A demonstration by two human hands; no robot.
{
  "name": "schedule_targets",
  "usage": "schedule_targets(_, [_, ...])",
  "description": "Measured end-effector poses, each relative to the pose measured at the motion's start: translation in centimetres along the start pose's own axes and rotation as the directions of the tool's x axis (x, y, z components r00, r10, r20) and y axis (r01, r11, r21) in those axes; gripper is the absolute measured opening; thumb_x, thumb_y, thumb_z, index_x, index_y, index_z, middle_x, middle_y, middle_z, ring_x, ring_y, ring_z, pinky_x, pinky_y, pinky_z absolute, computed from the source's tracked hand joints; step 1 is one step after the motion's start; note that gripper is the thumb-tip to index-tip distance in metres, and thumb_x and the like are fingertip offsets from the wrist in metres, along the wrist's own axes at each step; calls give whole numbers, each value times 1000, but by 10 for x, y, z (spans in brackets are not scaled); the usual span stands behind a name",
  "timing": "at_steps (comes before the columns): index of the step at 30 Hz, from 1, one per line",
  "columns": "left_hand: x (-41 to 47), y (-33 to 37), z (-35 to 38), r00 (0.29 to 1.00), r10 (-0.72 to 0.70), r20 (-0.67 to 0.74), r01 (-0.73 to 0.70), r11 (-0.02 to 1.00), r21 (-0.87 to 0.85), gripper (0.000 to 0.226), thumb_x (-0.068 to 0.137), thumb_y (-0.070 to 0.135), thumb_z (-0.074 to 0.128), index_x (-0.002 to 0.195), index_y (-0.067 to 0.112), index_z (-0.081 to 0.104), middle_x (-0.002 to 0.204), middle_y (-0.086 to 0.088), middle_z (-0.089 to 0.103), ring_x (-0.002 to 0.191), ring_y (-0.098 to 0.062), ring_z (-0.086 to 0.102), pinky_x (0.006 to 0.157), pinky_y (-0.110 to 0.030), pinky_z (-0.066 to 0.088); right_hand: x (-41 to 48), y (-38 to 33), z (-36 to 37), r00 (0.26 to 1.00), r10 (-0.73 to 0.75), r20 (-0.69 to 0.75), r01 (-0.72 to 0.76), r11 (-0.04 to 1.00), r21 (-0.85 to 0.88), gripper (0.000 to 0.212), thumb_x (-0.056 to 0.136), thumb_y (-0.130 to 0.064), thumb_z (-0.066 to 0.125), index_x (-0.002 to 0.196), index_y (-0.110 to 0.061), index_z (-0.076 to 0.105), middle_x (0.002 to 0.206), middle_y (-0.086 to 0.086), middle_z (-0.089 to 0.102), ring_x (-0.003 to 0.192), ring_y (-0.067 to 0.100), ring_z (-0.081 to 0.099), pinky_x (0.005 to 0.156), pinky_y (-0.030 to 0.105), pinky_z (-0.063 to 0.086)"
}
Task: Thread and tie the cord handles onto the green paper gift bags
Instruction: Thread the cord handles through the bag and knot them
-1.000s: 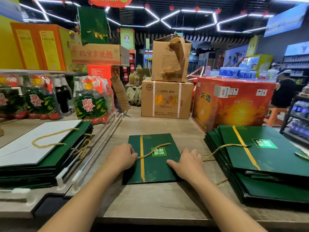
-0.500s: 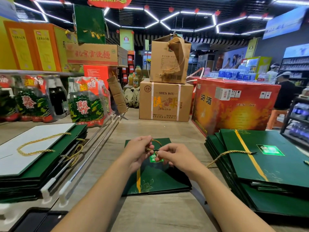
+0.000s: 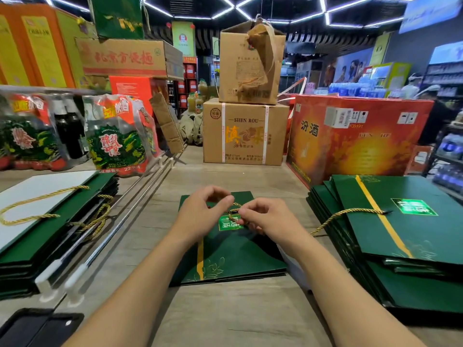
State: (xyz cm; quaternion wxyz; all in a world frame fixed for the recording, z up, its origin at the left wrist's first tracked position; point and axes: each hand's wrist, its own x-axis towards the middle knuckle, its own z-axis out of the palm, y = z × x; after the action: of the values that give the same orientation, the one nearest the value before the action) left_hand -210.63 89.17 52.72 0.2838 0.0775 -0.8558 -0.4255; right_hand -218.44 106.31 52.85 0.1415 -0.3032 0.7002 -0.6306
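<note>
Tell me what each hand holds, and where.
The left hand and right hand both pinch the gold cord with fingertips, at its short looped stretch above the label of the green bag.

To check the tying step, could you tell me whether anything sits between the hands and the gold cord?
Nothing visible does: the left hand and right hand both pinch the cord directly, over the middle green bag.

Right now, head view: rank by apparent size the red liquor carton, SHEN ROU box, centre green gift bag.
1. red liquor carton
2. centre green gift bag (nearer camera, so unsure)
3. SHEN ROU box
</note>
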Motion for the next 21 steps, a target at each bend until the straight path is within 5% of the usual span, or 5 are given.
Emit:
schedule_targets(4, [-5,0,0,987,67,147,-79,994,77,11,92,36,71,102,33,74,92,18,73,91,1,66,85,-27,54,1,3,-4,999,-35,-3,34,996,-81,12,95,-11,72,95,0,75,74,4,72,56,3,54,53,14,43])
schedule_targets(10, [-5,-4,6,989,81,126,-95,989,109,6,93,29,71,89,33,74,79,19,71,79,1,65,75,-23,51,0,-2,-11,996,-5,-85,-8,988,-151,14,97,-17,69,90,-8,77,76,2,73,56,2,55,52,15,43])
schedule_targets(15, [-11,-2,11,986,77,145,-104,976,191,8,95,30,68,88,33,71,79,17,69,79,4,60,64,-8,41,-1,3,-33,959,75,-274,-218,811,-543,34,94,-24,62,81,6,71,66,9,62,59,17,49,58,29,39])
schedule_targets(21, [-13,1,11,982,21,189,-80,948,307,7,98,34,63,93,33,68,84,18,67,79,2,61,65,-16,43,-8,-2,-33,943,274,-187,-332,771,-543,28,91,-30,75,76,-8,69,70,4,64,61,15,52,55,25,37])
